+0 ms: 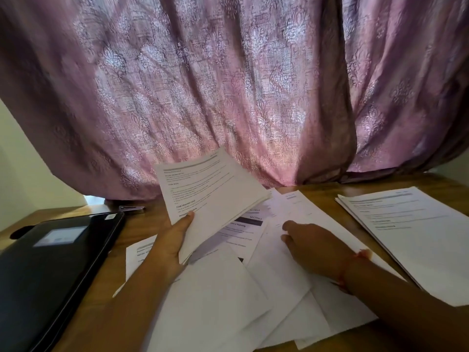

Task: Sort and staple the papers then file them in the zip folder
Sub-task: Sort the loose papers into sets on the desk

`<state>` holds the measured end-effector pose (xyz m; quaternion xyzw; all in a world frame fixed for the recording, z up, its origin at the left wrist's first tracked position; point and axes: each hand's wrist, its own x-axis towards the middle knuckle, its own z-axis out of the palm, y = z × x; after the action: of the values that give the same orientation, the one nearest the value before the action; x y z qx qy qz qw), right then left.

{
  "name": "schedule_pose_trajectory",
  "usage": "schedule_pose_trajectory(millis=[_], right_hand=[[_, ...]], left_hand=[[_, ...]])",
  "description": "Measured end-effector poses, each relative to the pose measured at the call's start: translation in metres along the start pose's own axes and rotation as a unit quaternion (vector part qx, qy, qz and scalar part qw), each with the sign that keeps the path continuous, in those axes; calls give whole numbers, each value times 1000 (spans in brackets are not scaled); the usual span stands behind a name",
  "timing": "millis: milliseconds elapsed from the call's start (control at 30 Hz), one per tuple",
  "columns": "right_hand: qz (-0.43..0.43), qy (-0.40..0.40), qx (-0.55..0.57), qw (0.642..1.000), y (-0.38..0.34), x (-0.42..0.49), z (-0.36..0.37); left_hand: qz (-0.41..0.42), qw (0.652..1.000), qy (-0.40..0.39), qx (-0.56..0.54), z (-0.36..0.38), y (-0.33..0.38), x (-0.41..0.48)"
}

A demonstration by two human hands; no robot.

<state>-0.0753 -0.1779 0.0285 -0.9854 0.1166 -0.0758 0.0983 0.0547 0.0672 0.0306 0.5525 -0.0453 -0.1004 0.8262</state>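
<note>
Loose white printed sheets [253, 288] fan across the wooden table's near middle; a lifted sheaf of printed pages [215, 191] tilts above them. Neat white stack [416, 235] at right edge; shut black zip folder [48, 265] at left edge.

Purple floral-pattern curtain [228, 85], black zip folder [50, 262], white papers w/ blk print [213, 191], brown table [317, 190]
</note>
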Motion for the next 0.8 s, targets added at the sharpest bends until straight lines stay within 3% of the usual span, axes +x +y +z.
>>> schedule_pose_trajectory(millis=[167, 333, 500, 633, 800], right_hand=[[10, -20, 25, 999, -4, 0, -3], [27, -60, -44, 997, -5, -7, -7], [19, -59, 4, 998, -11, -5, -5], [48, -50, -47, 996, -7, -7, -11], [22, -77, -26, 996, -14, -11, -11]], left_hand=[[-31, 999, 16, -24, -8, -1, 8], [-39, 999, 19, -32, -13, -3, 13], [-45, 998, 17, -43, -18, -5, 16], [-42, 998, 1, -55, -19, -5, 17], [-40, 997, -9, -63, -17, -5, 15]])
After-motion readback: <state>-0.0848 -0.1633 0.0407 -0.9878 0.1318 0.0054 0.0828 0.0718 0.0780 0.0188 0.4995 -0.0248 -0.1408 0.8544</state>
